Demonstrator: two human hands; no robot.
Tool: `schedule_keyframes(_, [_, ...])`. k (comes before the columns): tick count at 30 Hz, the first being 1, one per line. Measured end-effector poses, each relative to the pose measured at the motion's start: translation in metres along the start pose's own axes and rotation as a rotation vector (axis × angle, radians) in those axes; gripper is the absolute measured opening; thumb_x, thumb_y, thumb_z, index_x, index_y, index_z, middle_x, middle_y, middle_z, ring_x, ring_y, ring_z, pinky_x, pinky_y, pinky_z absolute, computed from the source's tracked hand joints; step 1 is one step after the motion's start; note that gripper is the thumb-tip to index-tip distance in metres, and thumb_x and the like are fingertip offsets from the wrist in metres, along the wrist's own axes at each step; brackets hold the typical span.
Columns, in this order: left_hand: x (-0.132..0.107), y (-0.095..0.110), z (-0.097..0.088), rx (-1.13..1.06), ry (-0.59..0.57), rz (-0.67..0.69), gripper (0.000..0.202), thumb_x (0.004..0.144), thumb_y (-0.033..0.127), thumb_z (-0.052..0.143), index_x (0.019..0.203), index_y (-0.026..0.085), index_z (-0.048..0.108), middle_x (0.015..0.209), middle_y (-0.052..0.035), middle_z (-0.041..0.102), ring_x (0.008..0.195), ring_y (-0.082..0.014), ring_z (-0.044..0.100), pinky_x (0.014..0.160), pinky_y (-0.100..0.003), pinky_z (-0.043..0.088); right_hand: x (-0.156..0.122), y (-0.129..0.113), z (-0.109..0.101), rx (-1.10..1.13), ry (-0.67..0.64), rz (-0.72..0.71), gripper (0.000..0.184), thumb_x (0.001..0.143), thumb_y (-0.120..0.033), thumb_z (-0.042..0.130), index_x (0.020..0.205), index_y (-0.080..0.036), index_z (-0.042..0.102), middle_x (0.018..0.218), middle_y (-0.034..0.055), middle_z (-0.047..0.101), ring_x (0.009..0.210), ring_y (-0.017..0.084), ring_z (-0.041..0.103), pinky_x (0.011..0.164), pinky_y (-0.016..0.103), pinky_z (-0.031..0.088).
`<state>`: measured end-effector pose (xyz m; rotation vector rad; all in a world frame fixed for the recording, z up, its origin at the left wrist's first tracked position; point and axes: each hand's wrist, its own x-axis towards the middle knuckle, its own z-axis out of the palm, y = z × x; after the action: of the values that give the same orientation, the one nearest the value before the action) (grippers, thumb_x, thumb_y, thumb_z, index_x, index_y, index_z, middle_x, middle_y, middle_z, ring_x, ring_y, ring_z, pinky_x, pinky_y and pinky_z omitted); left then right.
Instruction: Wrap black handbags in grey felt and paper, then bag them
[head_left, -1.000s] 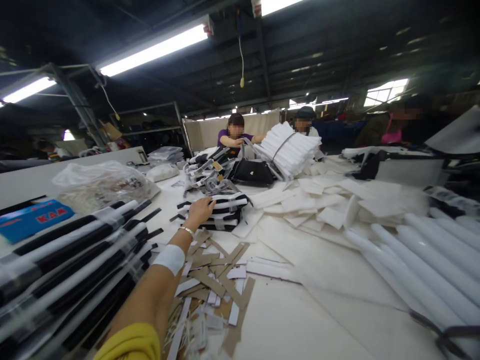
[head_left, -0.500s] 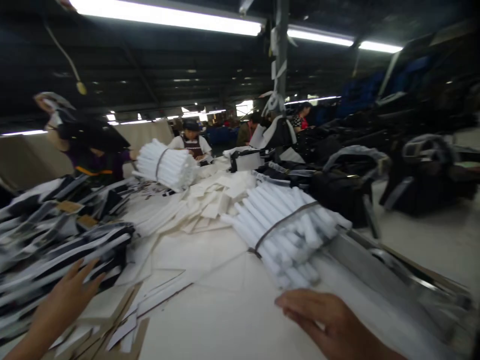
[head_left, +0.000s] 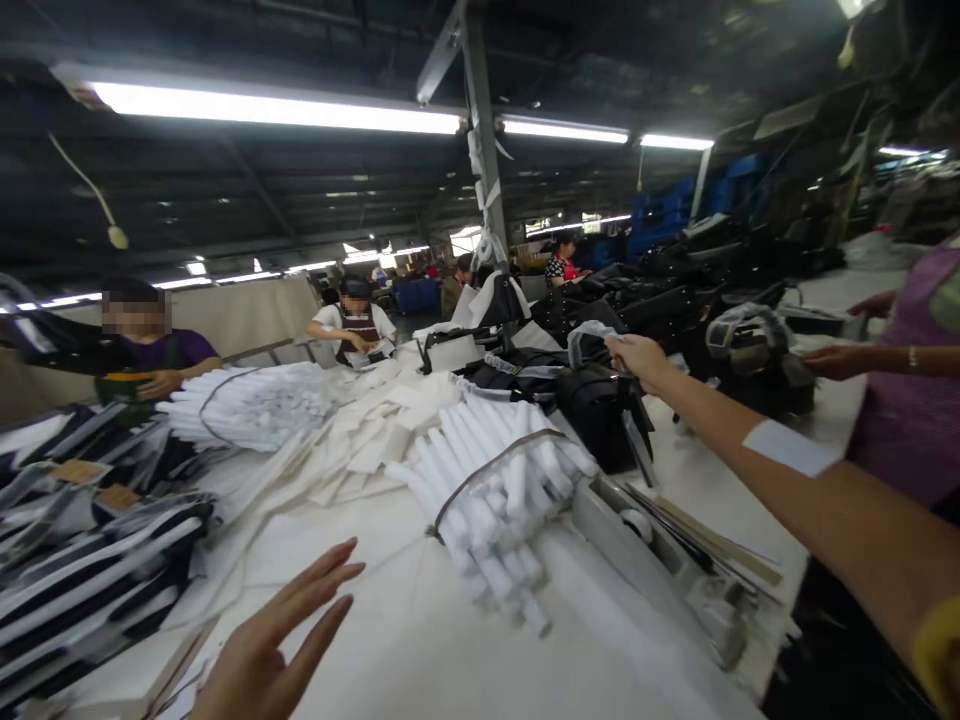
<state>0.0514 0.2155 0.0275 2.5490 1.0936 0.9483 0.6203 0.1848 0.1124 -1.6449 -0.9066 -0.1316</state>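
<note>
1. Now our right hand [head_left: 637, 358] is gripping the wrapped handle [head_left: 590, 334] of the black bag [head_left: 600, 420], arm stretched far across.
2. Our left hand [head_left: 266, 645] is hovering open over the table [head_left: 420, 640], likely balancing that reach.
3. Banded white rolls [head_left: 495, 470] are lying between.

I see white table [head_left: 450, 660]: striped stacks [head_left: 82, 570] near left, tied tube bundle [head_left: 495, 480] centre, second bundle [head_left: 247, 405] far left, loose sheets [head_left: 375, 425] between them, black bag [head_left: 600, 415] far right, metal tray [head_left: 637, 545] right.
</note>
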Motion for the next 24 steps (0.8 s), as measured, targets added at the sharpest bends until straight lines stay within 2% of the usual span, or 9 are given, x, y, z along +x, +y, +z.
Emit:
schedule_keyframes(3, [0.006, 0.030, -0.007, -0.023, -0.017, 0.047, 0.031, 0.083, 0.053, 0.062, 0.111, 0.045, 0.073, 0.123, 0.0033, 0.070, 0.108, -0.0278, 0.069, 0.093, -0.036, 0.056, 0.035, -0.037, -0.002, 0.224, -0.025, 0.045, 0.031, 0.099, -0.041, 0.053, 0.106, -0.012, 0.064, 0.092, 0.0049, 0.067, 0.072, 0.012, 0.063, 0.067, 0.030, 0.056])
schedule_keyframes(6, [0.006, 0.053, -0.010, -0.090, -0.028, 0.025, 0.031, 0.082, 0.053, 0.064, 0.109, 0.045, 0.074, 0.120, 0.0023, 0.071, 0.108, -0.0294, 0.069, 0.094, -0.037, 0.055, 0.067, -0.094, -0.015, 0.428, 0.004, 0.018, 0.025, 0.099, -0.036, 0.054, 0.106, -0.013, 0.062, 0.097, 0.0041, 0.067, 0.076, 0.013, 0.065, 0.067, 0.029, 0.057])
schedule_keyframes(10, [0.007, 0.088, -0.004, -0.314, -0.068, -0.110, 0.046, 0.077, 0.053, 0.070, 0.123, 0.044, 0.067, 0.130, 0.0005, 0.066, 0.113, -0.0311, 0.067, 0.097, -0.040, 0.054, 0.070, -0.186, -0.033, 0.609, -0.075, -0.073, 0.038, 0.105, -0.019, 0.022, 0.098, -0.007, 0.056, 0.105, 0.0073, 0.070, 0.094, 0.009, 0.068, 0.077, 0.022, 0.052])
schedule_keyframes(13, [0.013, 0.114, 0.005, -0.558, -0.037, -0.146, 0.066, 0.075, 0.046, 0.077, 0.137, 0.040, 0.056, 0.145, -0.0020, 0.054, 0.129, -0.0314, 0.055, 0.104, -0.041, 0.050, 0.027, -0.247, -0.038, 0.686, -0.282, -0.150, 0.041, 0.102, -0.021, 0.016, 0.099, -0.002, 0.052, 0.114, 0.0080, 0.069, 0.102, 0.006, 0.066, 0.082, 0.021, 0.047])
schedule_keyframes(14, [0.016, 0.120, 0.006, -0.635, -0.006, -0.144, 0.072, 0.074, 0.043, 0.079, 0.141, 0.038, 0.052, 0.149, -0.0032, 0.049, 0.135, -0.0315, 0.048, 0.107, -0.042, 0.046, 0.006, -0.263, -0.038, 0.745, -0.412, -0.173, 0.039, 0.101, -0.021, 0.016, 0.101, -0.001, 0.049, 0.118, 0.0086, 0.067, 0.106, 0.008, 0.065, 0.084, 0.022, 0.047])
schedule_keyframes(16, [0.021, 0.127, 0.007, -0.747, 0.066, -0.140, 0.088, 0.070, 0.037, 0.084, 0.147, 0.034, 0.043, 0.155, -0.0062, 0.042, 0.143, -0.0319, 0.036, 0.113, -0.044, 0.038, -0.040, -0.287, -0.035, 0.839, -0.578, -0.197, 0.025, 0.102, -0.019, 0.029, 0.106, -0.004, 0.049, 0.124, 0.0090, 0.066, 0.110, 0.012, 0.065, 0.088, 0.026, 0.049])
schedule_keyframes(18, [0.021, 0.128, 0.002, -0.786, 0.111, -0.155, 0.098, 0.065, 0.032, 0.088, 0.150, 0.031, 0.039, 0.156, -0.0090, 0.039, 0.147, -0.0318, 0.029, 0.117, -0.045, 0.029, -0.085, -0.304, -0.032, 0.899, -0.630, -0.180, 0.013, 0.100, -0.013, 0.042, 0.107, -0.009, 0.052, 0.124, 0.0080, 0.066, 0.114, 0.017, 0.065, 0.091, 0.031, 0.053])
schedule_keyframes(20, [0.012, 0.122, -0.009, -0.783, 0.117, -0.178, 0.103, 0.059, 0.028, 0.092, 0.149, 0.030, 0.040, 0.155, -0.0101, 0.041, 0.148, -0.0314, 0.026, 0.120, -0.044, 0.021, -0.126, -0.314, -0.030, 0.937, -0.661, -0.131, 0.013, 0.098, -0.009, 0.045, 0.108, -0.011, 0.054, 0.122, 0.0073, 0.066, 0.118, 0.021, 0.063, 0.093, 0.037, 0.055])
schedule_keyframes(24, [-0.040, 0.104, -0.044, -0.751, 0.035, -0.251, 0.110, 0.048, 0.021, 0.096, 0.146, 0.032, 0.046, 0.153, -0.0062, 0.043, 0.147, -0.0328, 0.028, 0.120, -0.041, 0.022, -0.196, -0.324, -0.025, 1.046, -0.826, 0.000, 0.018, 0.097, -0.009, 0.046, 0.113, -0.011, 0.054, 0.121, 0.0109, 0.065, 0.124, 0.026, 0.059, 0.098, 0.044, 0.055])
